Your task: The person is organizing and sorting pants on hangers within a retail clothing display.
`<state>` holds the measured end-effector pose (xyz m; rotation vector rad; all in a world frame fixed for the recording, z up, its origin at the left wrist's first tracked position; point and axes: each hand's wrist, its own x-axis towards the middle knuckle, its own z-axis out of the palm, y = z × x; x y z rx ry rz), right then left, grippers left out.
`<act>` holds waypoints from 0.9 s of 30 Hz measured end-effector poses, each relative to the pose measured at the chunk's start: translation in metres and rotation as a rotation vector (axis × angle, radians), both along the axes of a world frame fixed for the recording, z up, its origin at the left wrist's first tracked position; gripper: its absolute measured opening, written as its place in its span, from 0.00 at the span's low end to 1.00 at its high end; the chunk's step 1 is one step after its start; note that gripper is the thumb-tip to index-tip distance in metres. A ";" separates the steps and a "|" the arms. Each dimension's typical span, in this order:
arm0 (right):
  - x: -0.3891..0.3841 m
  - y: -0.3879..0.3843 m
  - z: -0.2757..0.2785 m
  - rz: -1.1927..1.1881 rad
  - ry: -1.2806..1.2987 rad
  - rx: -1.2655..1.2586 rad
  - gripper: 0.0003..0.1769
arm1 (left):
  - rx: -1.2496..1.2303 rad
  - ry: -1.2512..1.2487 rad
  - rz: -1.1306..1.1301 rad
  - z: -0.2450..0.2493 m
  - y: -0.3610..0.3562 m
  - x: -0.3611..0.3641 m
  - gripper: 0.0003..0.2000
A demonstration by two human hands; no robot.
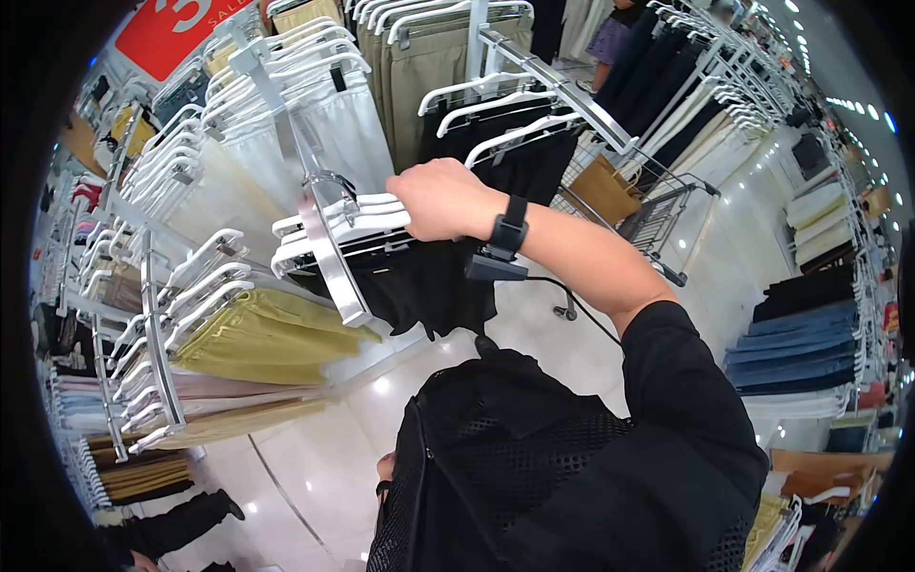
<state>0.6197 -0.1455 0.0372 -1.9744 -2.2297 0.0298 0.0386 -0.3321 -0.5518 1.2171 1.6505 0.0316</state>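
Observation:
My right hand (443,200) reaches up and left and is closed around a bunch of white hangers (334,224) that carry black garments (429,286). The hangers hang on a slanted metal rack arm (329,262). A black band with a small device sits on that wrist. Low in the view, a black mesh garment (496,467) covers most of my left hand (385,468); only a sliver of skin shows at the fabric's left edge, so its grip is unreadable.
Olive garments (276,334), white trousers (334,124) and khaki trousers (429,67) hang on neighbouring rack arms. A shopping cart (662,219) with a brown paper bag (605,191) stands behind. Folded jeans (801,343) fill shelves at right. Another person (620,38) stands far back.

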 end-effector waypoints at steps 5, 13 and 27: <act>0.003 -0.072 -0.016 -0.105 0.038 -0.081 0.14 | -0.203 -0.305 0.206 0.057 0.004 0.048 0.12; 0.015 -0.219 -0.035 -0.385 0.163 -0.203 0.19 | -0.469 -0.263 0.209 -0.019 0.005 0.057 0.11; 0.186 -0.409 -0.086 -0.866 0.357 -0.035 0.21 | -0.316 -0.153 0.304 0.038 0.018 0.132 0.12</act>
